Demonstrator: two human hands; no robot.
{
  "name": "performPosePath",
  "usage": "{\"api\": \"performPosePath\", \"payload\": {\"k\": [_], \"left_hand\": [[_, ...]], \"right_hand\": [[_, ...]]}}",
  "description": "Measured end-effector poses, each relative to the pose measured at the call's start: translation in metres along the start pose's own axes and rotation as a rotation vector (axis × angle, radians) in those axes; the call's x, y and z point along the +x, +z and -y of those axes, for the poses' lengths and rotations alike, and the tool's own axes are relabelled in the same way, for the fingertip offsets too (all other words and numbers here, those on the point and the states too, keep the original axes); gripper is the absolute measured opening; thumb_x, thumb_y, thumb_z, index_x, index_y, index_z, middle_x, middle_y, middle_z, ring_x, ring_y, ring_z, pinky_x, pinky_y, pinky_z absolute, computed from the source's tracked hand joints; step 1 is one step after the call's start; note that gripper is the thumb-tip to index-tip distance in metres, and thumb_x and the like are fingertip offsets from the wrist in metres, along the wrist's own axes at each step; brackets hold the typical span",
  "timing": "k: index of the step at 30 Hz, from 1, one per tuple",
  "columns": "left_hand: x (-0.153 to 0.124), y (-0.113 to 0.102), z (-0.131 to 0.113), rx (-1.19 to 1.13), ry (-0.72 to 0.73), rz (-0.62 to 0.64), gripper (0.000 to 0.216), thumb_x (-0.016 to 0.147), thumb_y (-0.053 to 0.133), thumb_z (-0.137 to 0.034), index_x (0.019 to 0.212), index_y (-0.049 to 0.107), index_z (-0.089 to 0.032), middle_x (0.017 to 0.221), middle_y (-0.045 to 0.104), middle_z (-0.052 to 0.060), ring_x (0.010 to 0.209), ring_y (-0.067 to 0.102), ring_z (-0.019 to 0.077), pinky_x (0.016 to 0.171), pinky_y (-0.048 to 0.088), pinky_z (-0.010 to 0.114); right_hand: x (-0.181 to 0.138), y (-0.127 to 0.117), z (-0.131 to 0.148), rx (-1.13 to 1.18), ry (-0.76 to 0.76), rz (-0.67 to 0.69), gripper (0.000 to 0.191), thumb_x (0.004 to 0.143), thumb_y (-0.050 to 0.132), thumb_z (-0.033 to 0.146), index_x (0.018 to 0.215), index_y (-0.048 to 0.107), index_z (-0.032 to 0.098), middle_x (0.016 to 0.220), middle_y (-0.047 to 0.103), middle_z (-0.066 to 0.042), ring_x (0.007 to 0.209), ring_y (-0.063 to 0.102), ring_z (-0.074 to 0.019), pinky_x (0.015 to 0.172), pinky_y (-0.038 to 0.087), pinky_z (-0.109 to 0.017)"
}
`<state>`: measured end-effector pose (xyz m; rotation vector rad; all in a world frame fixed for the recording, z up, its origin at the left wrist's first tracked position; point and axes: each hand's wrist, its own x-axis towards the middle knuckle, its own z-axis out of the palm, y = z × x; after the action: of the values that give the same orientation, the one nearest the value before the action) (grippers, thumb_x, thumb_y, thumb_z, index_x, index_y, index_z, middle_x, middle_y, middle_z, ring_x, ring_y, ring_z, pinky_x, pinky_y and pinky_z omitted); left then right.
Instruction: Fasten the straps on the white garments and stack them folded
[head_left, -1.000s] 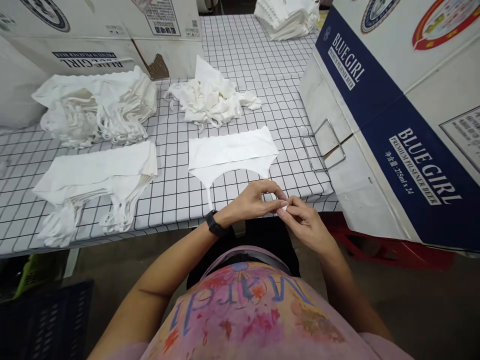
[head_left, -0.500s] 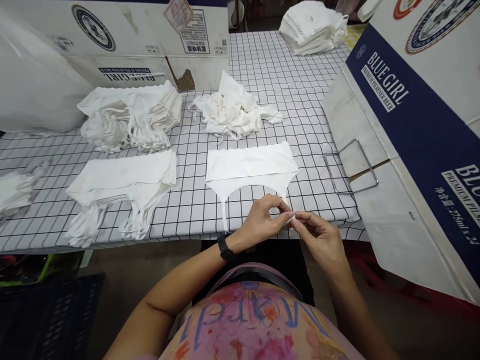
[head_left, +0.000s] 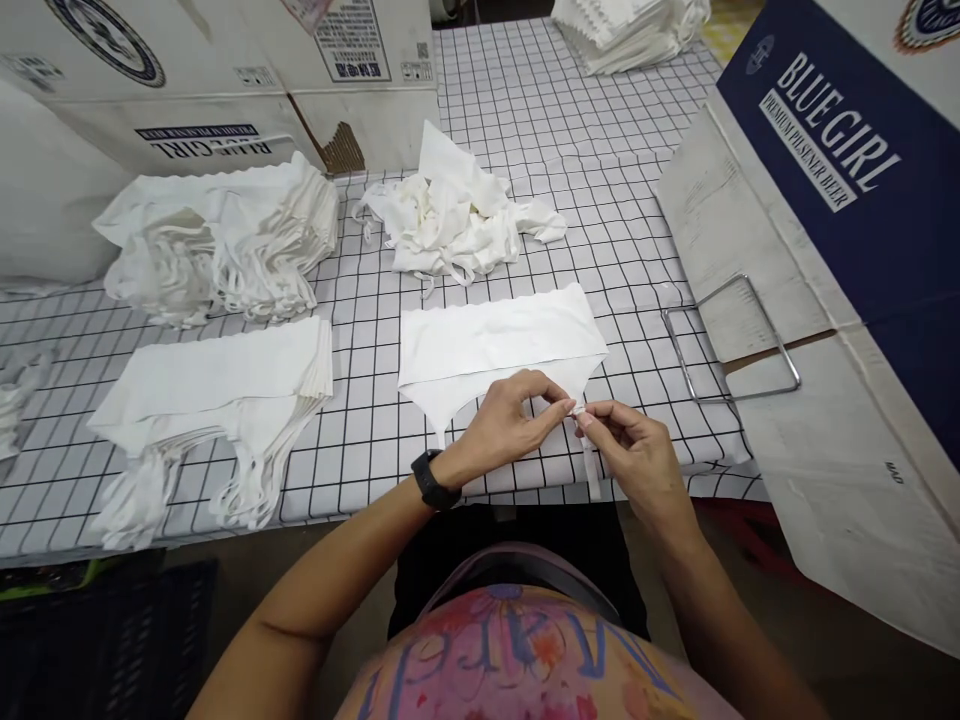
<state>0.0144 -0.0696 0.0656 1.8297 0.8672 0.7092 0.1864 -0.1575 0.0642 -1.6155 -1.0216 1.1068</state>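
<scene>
A white strappy bra top (head_left: 502, 330) lies flat in front of me on the checked tablecloth (head_left: 600, 265), its straps pointing toward me. My left hand (head_left: 517, 412) is closed, thumb and finger pinching the right-hand strap near its upper end. Close beside it, my right hand (head_left: 630, 445) pinches the same strap, fingertips nearly touching the left ones. The strap's loose end (head_left: 591, 470) hangs below the fingers. Any small fitting between the fingertips is too hidden to make out. My left forearm covers part of the other strap (head_left: 441, 437).
Neatly layered white tops (head_left: 217, 400) lie at the left, with a taller pile (head_left: 225, 240) behind. A crumpled white heap (head_left: 465, 215) sits beyond the top. Cardboard boxes stand at the back (head_left: 247, 80) and right (head_left: 795, 250), near a wire frame (head_left: 787, 370). Another stack (head_left: 630, 30) is far back.
Both hands have moved a little up along the strap toward the top's body, and more strap now hangs below them. The view has shifted slightly; the piles stay put.
</scene>
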Motion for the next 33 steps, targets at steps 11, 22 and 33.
{"api": "performPosePath", "payload": {"k": [11,22,33], "left_hand": [[0.059,-0.013,0.043,0.746,0.209,0.151,0.013,0.100,0.055,-0.018,0.099,0.068,-0.015,0.114,0.068,0.010,0.103,0.058,0.0252,0.083,0.050,0.039],[0.064,-0.016,0.067,0.496,0.311,0.013,0.019,0.101,0.056,-0.018,0.090,0.071,-0.017,0.100,0.069,0.007,0.094,0.057,0.0200,0.081,0.048,0.035],[0.065,-0.013,0.066,0.670,0.374,0.092,0.027,0.102,0.048,-0.014,0.081,0.065,-0.016,0.094,0.069,0.008,0.090,0.054,0.0215,0.079,0.038,0.037]], "right_hand": [[0.047,0.014,0.014,-0.020,0.139,-0.038,0.026,0.084,0.078,0.042,0.080,0.075,0.017,0.060,0.059,0.001,0.054,0.043,-0.0104,0.052,0.033,-0.026],[0.072,0.023,0.016,-0.095,0.176,-0.005,0.028,0.084,0.073,0.041,0.071,0.069,0.017,0.056,0.048,0.002,0.052,0.037,-0.0100,0.048,0.030,-0.026],[0.084,0.026,0.021,-0.117,0.233,0.021,0.034,0.082,0.073,0.036,0.057,0.058,0.018,0.056,0.044,0.003,0.053,0.034,-0.0087,0.050,0.025,-0.027]]}}
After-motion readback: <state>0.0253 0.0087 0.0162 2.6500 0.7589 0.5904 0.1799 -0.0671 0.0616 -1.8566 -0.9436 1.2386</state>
